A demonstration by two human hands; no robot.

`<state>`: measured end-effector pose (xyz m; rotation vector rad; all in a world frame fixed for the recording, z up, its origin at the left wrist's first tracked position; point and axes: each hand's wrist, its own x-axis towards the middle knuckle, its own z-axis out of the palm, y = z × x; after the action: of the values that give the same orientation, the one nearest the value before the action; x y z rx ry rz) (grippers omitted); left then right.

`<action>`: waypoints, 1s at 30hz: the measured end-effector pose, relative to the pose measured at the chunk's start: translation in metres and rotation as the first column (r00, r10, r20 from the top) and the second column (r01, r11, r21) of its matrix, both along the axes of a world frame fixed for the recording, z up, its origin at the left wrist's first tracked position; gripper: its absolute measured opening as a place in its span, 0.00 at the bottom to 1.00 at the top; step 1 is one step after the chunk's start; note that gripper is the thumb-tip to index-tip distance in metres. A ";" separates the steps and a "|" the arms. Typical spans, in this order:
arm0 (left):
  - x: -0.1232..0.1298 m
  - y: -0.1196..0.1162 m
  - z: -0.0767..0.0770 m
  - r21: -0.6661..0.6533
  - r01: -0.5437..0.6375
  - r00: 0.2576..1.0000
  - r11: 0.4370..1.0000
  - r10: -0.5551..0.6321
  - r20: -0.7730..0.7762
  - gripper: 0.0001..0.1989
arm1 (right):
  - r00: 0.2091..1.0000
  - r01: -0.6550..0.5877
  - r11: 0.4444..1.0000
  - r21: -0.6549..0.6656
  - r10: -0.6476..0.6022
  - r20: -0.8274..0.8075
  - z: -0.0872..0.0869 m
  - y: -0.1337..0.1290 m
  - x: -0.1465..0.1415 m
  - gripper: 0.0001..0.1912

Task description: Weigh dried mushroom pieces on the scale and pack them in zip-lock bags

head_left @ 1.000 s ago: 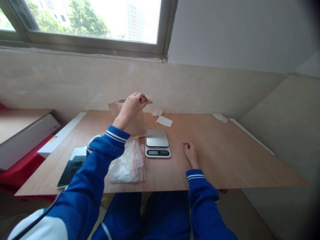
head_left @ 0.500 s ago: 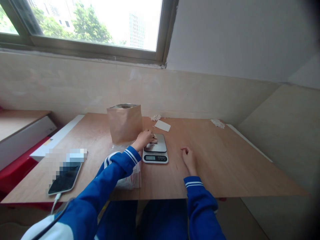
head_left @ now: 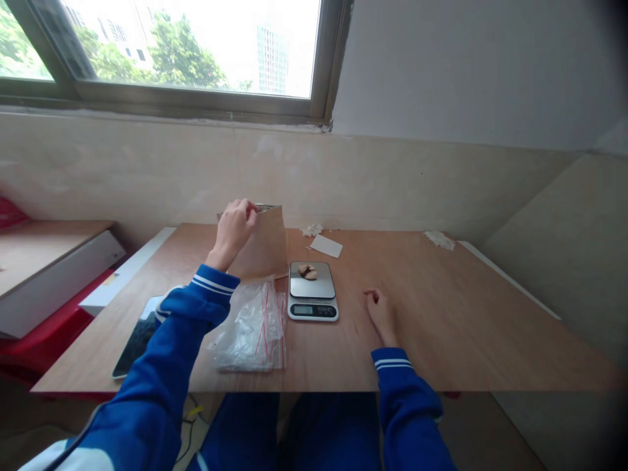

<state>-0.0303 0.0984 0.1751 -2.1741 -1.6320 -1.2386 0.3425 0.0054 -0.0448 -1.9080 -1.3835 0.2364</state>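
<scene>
My left hand (head_left: pixel 236 227) is at the mouth of a brown stand-up paper pouch (head_left: pixel 263 243) with a silvery lining. Its fingers are curled together, and whatever they may hold is hidden. To the right of the pouch is a digital kitchen scale (head_left: pixel 313 310). A few small tan, dried-looking pieces (head_left: pixel 307 271) with dark parts lie on its metal plate. My right hand (head_left: pixel 381 313) rests on the table to the right of the scale, its fingers folded in and nothing seen in them. Clear zip bags (head_left: pixel 248 330) with red stripes lie stacked in front of the pouch.
A phone (head_left: pixel 135 343) lies at the left of the wooden table (head_left: pixel 441 327), partly behind my left sleeve. A white card (head_left: pixel 326 246) is behind the scale. Crumbly whitish bits (head_left: pixel 312 230) lie by the wall, with another whitish heap (head_left: pixel 440 240) farther right.
My left hand has left the tan pieces on the scale plate and moved up and left to the pouch's mouth. The pieces stay on the plate. My right hand keeps its place.
</scene>
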 end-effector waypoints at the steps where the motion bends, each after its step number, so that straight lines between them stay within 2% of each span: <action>1: -0.004 0.001 -0.002 -0.046 0.026 0.998 0.999 -0.029 -0.062 0.10 | 1.000 0.000 1.000 0.003 0.000 0.002 0.000 0.000 0.000 0.16; 4: -0.006 -0.007 -0.003 -0.099 0.022 0.992 0.995 -0.034 -0.122 0.12 | 1.000 0.004 1.000 0.011 -0.004 -0.001 0.000 0.000 0.000 0.15; 7: -0.004 -0.019 0.008 -0.218 -0.013 0.992 0.976 -0.014 -0.123 0.14 | 1.000 0.000 1.000 -0.001 0.000 -0.014 0.000 0.000 0.001 0.15; 10: -0.004 -0.029 0.022 -0.402 0.077 0.972 0.913 -0.159 -0.175 0.15 | 1.000 -0.004 1.000 0.000 0.004 -0.009 -0.001 -0.001 0.001 0.16; 12: -0.006 -0.034 0.026 -0.475 0.101 0.958 0.874 -0.214 -0.189 0.13 | 1.000 -0.001 1.000 0.007 0.001 0.002 -0.001 -0.001 0.001 0.16; 16: -0.004 -0.042 0.022 -0.444 0.088 0.969 0.892 -0.179 -0.169 0.05 | 1.000 0.008 1.000 0.006 -0.008 0.015 0.001 -0.002 0.000 0.16; 19: 0.003 -0.041 0.018 -0.434 0.106 0.978 0.895 -0.172 -0.118 0.07 | 1.000 0.011 1.000 -0.007 -0.011 0.007 0.002 -0.003 0.000 0.16; 25: 0.010 -0.027 0.024 -0.583 0.153 0.965 0.798 -0.248 -0.087 0.10 | 1.000 0.008 1.000 0.001 -0.008 -0.002 0.003 -0.002 -0.001 0.16; 30: 0.005 -0.021 0.025 -0.620 0.126 0.966 0.774 -0.238 -0.100 0.08 | 1.000 -0.007 1.000 0.027 0.008 -0.014 0.001 -0.001 0.000 0.16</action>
<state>-0.0251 0.0779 0.1998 -2.7729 -1.9792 -0.5483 0.3426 0.0044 -0.0443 -1.8760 -1.3782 0.2338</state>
